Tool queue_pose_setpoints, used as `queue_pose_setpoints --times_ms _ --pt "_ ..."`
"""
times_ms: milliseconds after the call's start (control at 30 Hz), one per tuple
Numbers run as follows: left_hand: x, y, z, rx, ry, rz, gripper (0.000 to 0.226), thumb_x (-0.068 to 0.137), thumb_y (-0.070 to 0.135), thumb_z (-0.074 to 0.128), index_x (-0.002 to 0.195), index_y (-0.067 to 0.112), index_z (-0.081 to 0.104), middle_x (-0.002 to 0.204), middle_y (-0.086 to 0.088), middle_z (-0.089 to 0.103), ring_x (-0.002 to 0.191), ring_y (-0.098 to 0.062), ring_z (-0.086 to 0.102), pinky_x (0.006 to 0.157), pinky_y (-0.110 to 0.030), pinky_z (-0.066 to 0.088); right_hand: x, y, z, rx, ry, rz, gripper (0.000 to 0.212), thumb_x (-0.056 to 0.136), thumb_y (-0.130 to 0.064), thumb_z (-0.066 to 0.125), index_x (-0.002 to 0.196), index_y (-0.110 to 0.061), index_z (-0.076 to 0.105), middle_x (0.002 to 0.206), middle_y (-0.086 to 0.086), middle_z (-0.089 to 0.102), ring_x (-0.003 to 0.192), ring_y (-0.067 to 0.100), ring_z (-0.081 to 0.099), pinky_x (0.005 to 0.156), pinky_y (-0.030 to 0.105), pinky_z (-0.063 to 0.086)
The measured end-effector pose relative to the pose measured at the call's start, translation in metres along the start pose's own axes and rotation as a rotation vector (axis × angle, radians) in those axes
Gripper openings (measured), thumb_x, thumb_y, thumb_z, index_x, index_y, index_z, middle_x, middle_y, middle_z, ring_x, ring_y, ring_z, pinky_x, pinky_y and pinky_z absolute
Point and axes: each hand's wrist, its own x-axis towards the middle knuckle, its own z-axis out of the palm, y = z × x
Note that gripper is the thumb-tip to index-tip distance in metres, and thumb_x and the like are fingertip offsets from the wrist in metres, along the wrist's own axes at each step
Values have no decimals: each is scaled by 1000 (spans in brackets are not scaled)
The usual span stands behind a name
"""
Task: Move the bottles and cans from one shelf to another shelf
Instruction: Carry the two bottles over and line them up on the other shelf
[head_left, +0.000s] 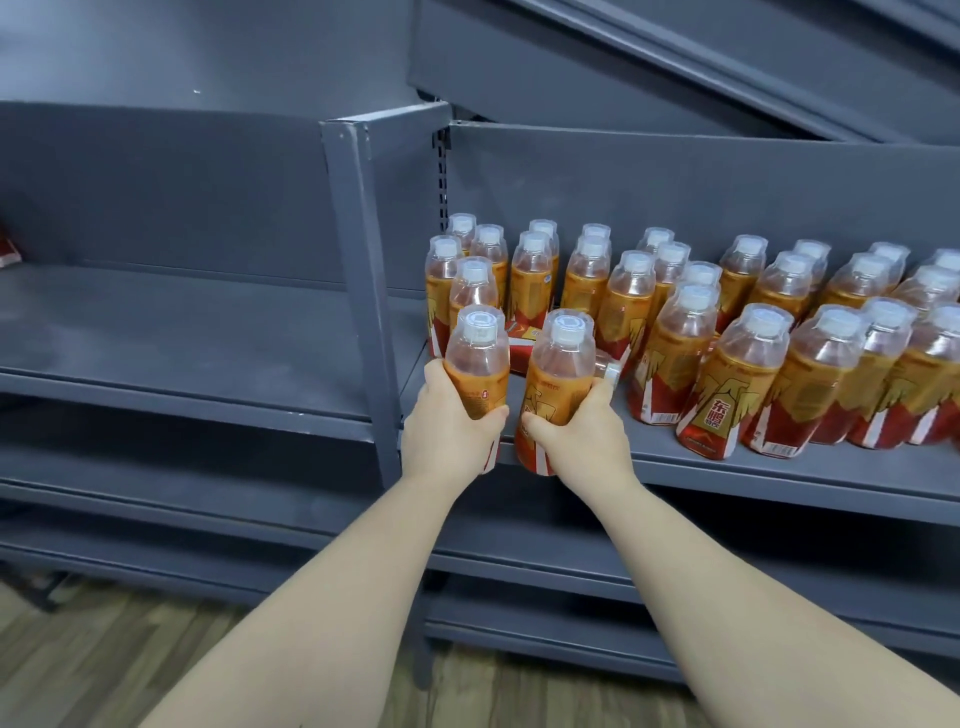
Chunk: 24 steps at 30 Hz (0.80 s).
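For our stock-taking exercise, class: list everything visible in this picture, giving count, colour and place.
clear plastic bottles of orange drink, red-and-gold labels: over twenty, standing on right grey metal shelf
left held bottle: one, same kind, that shelf's front left end
right held bottle: one, same kind, beside it
lying bottle: at least one, behind right held bottle
left grey metal shelf: one, left of grey upright post
red packet: one, far left edge
wood-patterned floor: brown-grey, below
left hand: grips left held bottle
right hand: grips right held bottle
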Motion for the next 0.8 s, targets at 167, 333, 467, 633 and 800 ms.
queue_pose_setpoints --times_ms 167,333,467,633,800 --pt "-10 -22 -26 -28 -10 6 67 84 45 76 131 27 32 126 2 57 111 -21 62 91 -42 56 -25 -14 15 11 -11 2 59 84 -41 76 119 -24 32 112 -1 55 102 23 58 80 36 51" --pt "-24 -52 -62 -55 -5 -21 61 83 44 77 122 29 32 120 3 57 106 -22 62 89 -44 57 -59 -38 39 13 -34 3 61 85 -40 75 124 -20 33 112 0 55 96 21 57 75 33 48" --pt "-35 -80 -94 -48 32 -44 59 82 46 77 111 34 26 113 7 54 104 -22 62 88 -43 57 -88 -59 66 -4 -79 -20 56 86 -40 74 116 -25 29 109 -1 56 93 20 57 72 30 46" --pt "-45 -116 -140 -20 86 -84 59 83 46 76 117 30 30 118 5 57 105 -20 63 87 -40 56 -118 -92 102 -6 -136 -84 56 86 -41 74 116 -25 30 111 -2 57 93 18 58 72 28 48" --pt "-50 -152 -192 -27 159 -136 63 83 46 76 126 28 32 118 6 56 106 -19 62 86 -39 54 -140 -132 138 11 -200 -134 60 86 -41 74 125 -22 32 114 -2 56 96 18 59 76 30 51"
